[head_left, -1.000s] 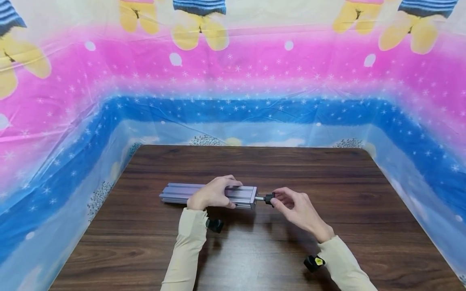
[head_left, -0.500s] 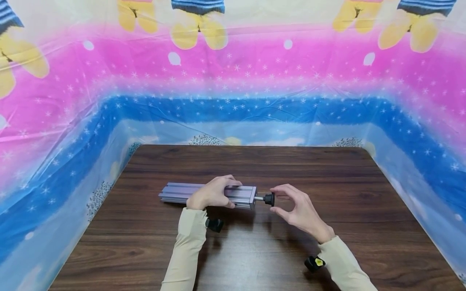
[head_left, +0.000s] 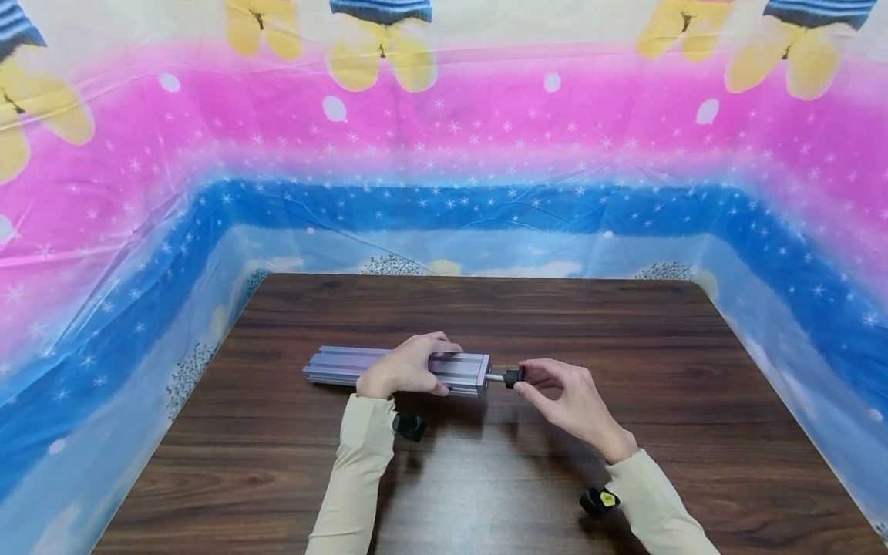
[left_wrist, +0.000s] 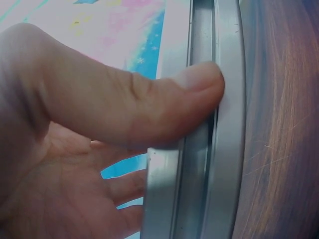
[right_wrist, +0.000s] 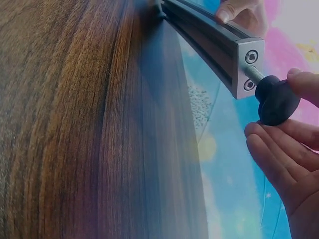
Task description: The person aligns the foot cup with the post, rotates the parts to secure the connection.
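My left hand point(head_left: 405, 371) grips a silver aluminium profile point(head_left: 463, 371) from above, near its right end. In the left wrist view the thumb point(left_wrist: 164, 107) presses along the profile's slotted side, with the fingers on the other side. A levelling foot point(right_wrist: 279, 103), black with a round base, sticks out from the profile's end plate point(right_wrist: 242, 69) on a threaded stud point(right_wrist: 254, 74). Part of the thread shows between plate and foot. My right hand point(head_left: 572, 397) pinches the round base between thumb and fingers. Two socket screws flank the stud on the plate.
A dark wood-grain table point(head_left: 444, 493) lies under both hands. Patterned cloth point(head_left: 444, 208) in pink and blue hangs round its back and sides. Black wrist cameras point(head_left: 598, 502) sit at both cuffs.
Half a second ago my right thumb and fingers were spread off the foot's base; now they have closed on it again. My left hand and the profile stay put.
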Available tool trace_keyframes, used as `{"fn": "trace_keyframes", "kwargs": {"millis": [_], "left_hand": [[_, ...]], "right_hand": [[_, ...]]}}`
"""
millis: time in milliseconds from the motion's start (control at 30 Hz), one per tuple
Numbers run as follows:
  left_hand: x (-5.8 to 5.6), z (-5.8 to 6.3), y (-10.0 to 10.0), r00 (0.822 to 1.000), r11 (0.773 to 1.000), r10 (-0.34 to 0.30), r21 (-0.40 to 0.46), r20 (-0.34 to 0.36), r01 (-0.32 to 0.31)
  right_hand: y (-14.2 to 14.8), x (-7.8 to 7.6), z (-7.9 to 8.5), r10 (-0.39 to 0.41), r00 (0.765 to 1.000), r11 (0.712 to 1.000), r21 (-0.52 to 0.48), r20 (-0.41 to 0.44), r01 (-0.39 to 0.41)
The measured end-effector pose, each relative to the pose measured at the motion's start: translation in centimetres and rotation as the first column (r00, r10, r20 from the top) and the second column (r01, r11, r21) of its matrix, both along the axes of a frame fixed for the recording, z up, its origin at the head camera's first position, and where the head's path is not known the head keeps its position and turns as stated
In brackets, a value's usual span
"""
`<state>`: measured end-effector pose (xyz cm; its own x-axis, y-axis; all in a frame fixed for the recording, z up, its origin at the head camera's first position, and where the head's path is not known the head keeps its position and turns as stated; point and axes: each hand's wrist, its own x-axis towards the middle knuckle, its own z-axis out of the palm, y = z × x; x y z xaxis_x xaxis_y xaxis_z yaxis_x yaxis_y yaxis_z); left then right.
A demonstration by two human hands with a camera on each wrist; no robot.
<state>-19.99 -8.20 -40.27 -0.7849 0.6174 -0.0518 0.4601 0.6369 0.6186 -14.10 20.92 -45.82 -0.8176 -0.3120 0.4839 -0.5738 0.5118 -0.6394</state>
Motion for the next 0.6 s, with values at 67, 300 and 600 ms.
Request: {"fn": "trace_keyframes", "kwargs": {"millis": [67,300,600], "left_hand": [[0.04,0.03,0.02,1.0,1.0,0.0,-0.001,0.0,0.0],[0.01,0.01,0.0,1.0,1.0,-0.009,-0.004,-0.009,0.009],[0.02,0.05,-0.06,1.0,1.0,0.004,-0.003,0.003,-0.004]], "right_hand": [[-0.02,0.06,0.09,-0.02,0.999,1.0,0.009,0.029,0.02],[-0.11,0.16,0.19,-0.034,0.995,0.999,0.024,0.094,0.032],[0.09,0.05,-0.04,0.081,0.996,0.996,0.041,-0.046,-0.079]]}}
